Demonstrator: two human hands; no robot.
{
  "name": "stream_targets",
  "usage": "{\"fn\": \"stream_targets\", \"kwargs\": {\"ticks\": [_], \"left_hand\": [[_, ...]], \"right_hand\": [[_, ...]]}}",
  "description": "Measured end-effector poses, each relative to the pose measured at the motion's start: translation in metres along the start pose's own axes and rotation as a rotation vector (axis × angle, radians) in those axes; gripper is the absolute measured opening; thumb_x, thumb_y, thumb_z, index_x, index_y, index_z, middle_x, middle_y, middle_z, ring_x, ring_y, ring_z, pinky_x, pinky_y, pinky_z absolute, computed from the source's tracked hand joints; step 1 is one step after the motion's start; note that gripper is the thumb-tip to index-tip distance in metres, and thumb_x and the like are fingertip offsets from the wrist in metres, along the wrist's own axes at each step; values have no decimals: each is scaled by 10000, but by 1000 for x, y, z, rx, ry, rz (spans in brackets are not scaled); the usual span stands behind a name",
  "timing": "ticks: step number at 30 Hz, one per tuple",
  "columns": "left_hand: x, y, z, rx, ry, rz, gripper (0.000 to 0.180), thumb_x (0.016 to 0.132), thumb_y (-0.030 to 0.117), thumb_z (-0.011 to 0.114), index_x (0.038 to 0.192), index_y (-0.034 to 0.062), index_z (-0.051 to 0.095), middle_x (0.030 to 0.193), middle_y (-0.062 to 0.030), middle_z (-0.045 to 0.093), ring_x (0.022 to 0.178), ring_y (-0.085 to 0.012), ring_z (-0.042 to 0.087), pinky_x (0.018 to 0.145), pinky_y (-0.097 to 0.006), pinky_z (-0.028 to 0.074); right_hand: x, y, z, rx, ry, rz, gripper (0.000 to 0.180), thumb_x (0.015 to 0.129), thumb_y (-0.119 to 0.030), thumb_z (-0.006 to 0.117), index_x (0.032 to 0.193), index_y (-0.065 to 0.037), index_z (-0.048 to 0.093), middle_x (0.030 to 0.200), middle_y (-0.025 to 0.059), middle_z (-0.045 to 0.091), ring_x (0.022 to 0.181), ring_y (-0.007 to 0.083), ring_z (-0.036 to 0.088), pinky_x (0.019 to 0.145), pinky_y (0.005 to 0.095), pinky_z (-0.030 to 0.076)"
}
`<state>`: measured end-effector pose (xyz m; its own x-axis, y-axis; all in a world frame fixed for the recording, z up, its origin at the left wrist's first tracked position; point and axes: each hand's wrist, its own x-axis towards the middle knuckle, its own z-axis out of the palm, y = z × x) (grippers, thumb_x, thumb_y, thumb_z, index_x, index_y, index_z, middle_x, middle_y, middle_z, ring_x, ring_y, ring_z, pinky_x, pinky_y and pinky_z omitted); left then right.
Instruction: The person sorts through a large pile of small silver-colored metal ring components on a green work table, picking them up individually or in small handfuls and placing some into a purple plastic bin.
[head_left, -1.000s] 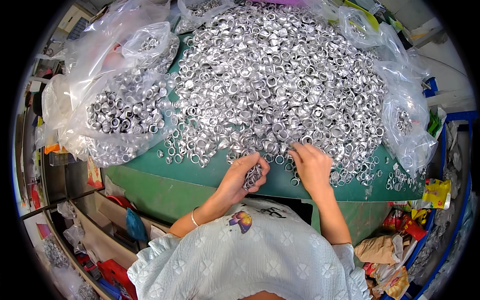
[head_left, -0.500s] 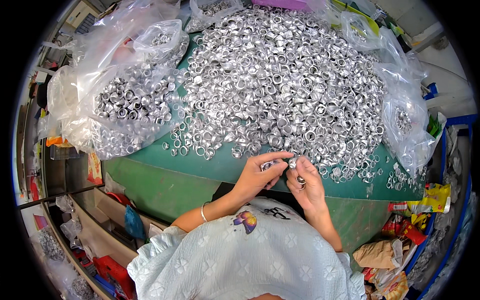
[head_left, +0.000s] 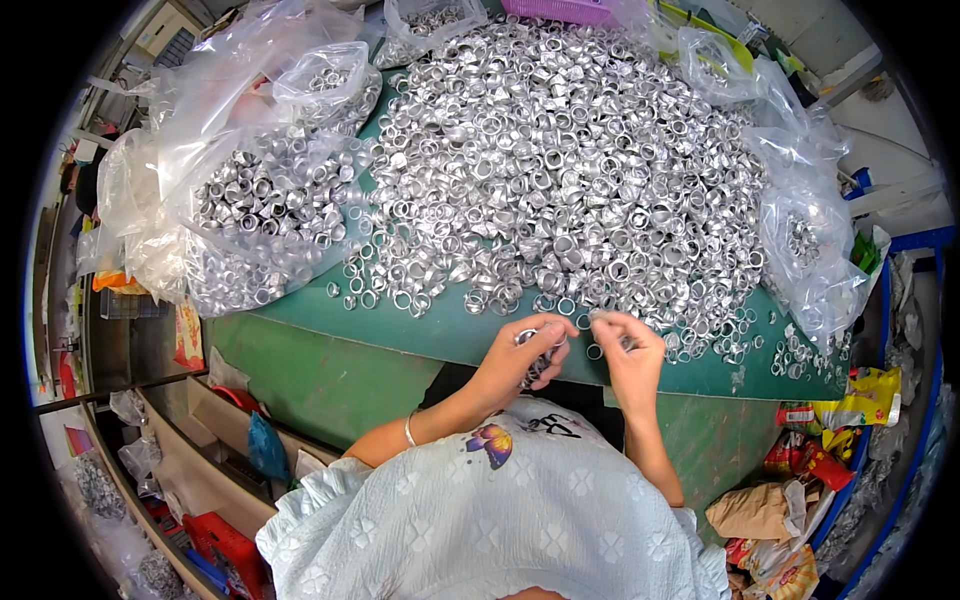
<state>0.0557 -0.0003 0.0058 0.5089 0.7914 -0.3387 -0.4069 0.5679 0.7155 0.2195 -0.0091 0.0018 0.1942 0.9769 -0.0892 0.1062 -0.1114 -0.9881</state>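
Note:
A wide heap of silver metal rings (head_left: 560, 150) covers the green table (head_left: 440, 335). At the table's near edge, my left hand (head_left: 505, 365) curls around several silver rings (head_left: 537, 362), its thumb on top. My right hand (head_left: 635, 360) is a short gap to the right, apart from the left. Its thumb and index finger meet in a pinch, slightly blurred. A silvery glint, likely a ring (head_left: 627, 343), shows inside its curled fingers; whether the fingertips hold another cannot be made out. A loose ring (head_left: 595, 351) appears just beside those fingers.
Clear plastic bags of rings (head_left: 270, 210) lie at the left, with another bag (head_left: 805, 240) at the right. A purple basket (head_left: 560, 10) sits at the back. Open drawers (head_left: 210, 430) stand at lower left; a blue-framed rack (head_left: 915, 400) and food packets (head_left: 870, 395) are at right.
My hands have moved apart: the right one has shifted slightly right, away from the left. The left hand has turned, so more of its rings show.

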Motion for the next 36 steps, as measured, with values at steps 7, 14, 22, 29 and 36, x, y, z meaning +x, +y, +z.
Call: {"fn": "stream_targets", "kwargs": {"ticks": [7, 14, 22, 29, 36], "left_hand": [[3, -2, -3, 64, 5, -14, 169, 893, 174, 476, 948, 25, 533, 696, -44, 517, 599, -92, 483, 410, -172, 302], [6, 0, -5, -78, -5, 26, 199, 904, 212, 470, 992, 41, 523, 768, -74, 553, 613, -107, 505, 399, -182, 313], [15, -4, -5, -170, 34, -92, 238, 897, 229, 503, 1019, 29, 551, 858, -96, 592, 664, -126, 547, 407, -180, 339], [18, -6, 1, -3, 135, -26, 249, 857, 226, 577, 1015, 34, 592, 813, -24, 591, 661, -63, 523, 435, -175, 342], [20, -9, 0, 150, 145, -2, 231, 817, 148, 623, 989, -5, 595, 701, -24, 569, 568, -41, 479, 429, -173, 343]], "right_hand": [[34, 7, 9, -899, 146, -417, 109, 753, -144, 664, 792, -47, 633, 643, 94, 597, 503, 247, 557, 463, 325, 415], [33, 22, -5, -445, 89, -272, 73, 808, -111, 614, 820, -40, 602, 634, 36, 575, 478, 144, 505, 436, 263, 366], [19, 17, -7, 401, -91, 83, 78, 855, -71, 554, 872, 5, 563, 702, -18, 528, 613, 31, 445, 550, 174, 348], [14, 20, 3, 65, -48, -240, 56, 823, -32, 571, 842, 19, 556, 712, 6, 524, 586, 54, 462, 508, 191, 358], [4, 16, 13, 14, 1, -375, 48, 759, 43, 574, 795, 32, 543, 733, 82, 541, 605, 112, 511, 551, 226, 394]]}}
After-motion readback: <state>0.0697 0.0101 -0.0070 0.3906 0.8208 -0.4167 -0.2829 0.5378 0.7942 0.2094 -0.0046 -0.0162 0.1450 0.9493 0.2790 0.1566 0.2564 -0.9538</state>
